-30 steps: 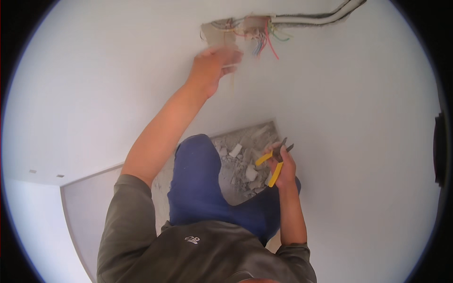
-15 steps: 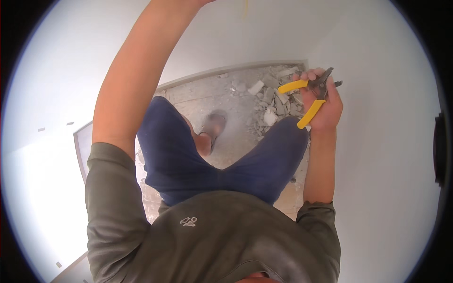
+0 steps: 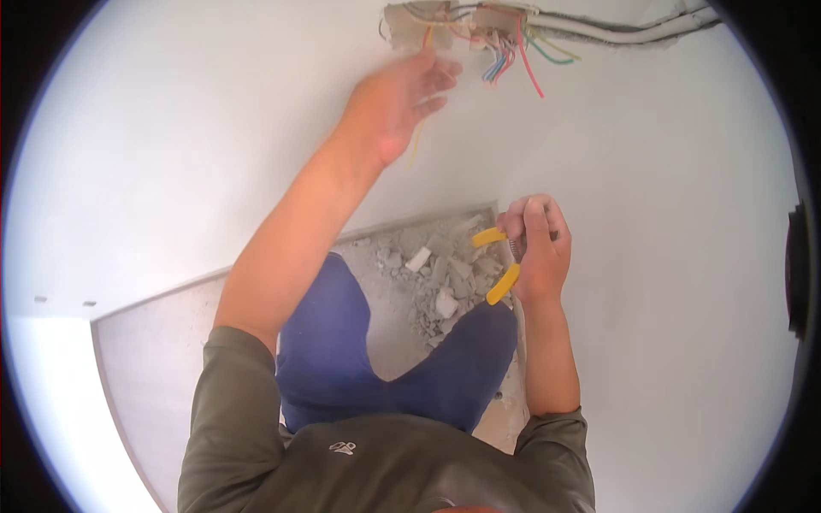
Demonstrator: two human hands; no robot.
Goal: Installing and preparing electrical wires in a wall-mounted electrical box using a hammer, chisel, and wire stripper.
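Note:
My left hand (image 3: 400, 101) is raised to the white wall, fingers apart, just below a rough opening (image 3: 415, 19) from which coloured wires (image 3: 505, 47) hang; a thin yellow wire (image 3: 418, 137) runs down by the palm, and I cannot tell whether the fingers pinch it. My right hand (image 3: 537, 250) is lower, near the wall on the right, closed around yellow-handled pliers (image 3: 500, 261) with the handles pointing left and down.
Grey conduit pipes (image 3: 616, 30) run right from the opening along the wall. Broken plaster and rubble (image 3: 436, 286) lie on the floor by the wall corner. My legs in blue trousers (image 3: 329, 350) stand over the grey floor (image 3: 154, 368).
The view dipped toward the floor and came back up to the wall opening. My left hand is again at the wires. The right hand turned the pliers, now held closer to the wall.

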